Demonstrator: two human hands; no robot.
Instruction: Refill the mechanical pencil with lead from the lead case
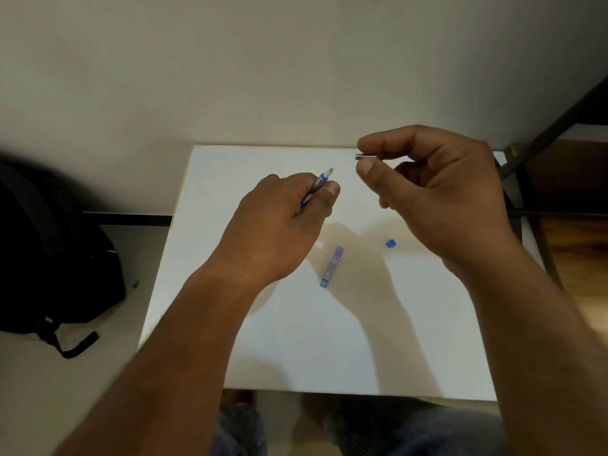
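My left hand (279,222) grips the mechanical pencil (320,181), a grey barrel with blue accents. Its top end with a white eraser pokes out toward the upper right. My right hand (437,189) hovers to the right of it, pinching a small dark piece (359,156) between thumb and forefinger; whether it is lead or the pencil's cap, I cannot tell. The translucent blue lead case (331,266) lies flat on the white table (329,350), below and between both hands. A small blue cap (391,243) rests on the table to the right of the case.
A black backpack (49,251) sits on the floor to the left of the table. A dark metal frame (559,126) and a wooden surface (579,258) stand at the right. The wall runs right behind the table's far edge. My knees show under the near edge.
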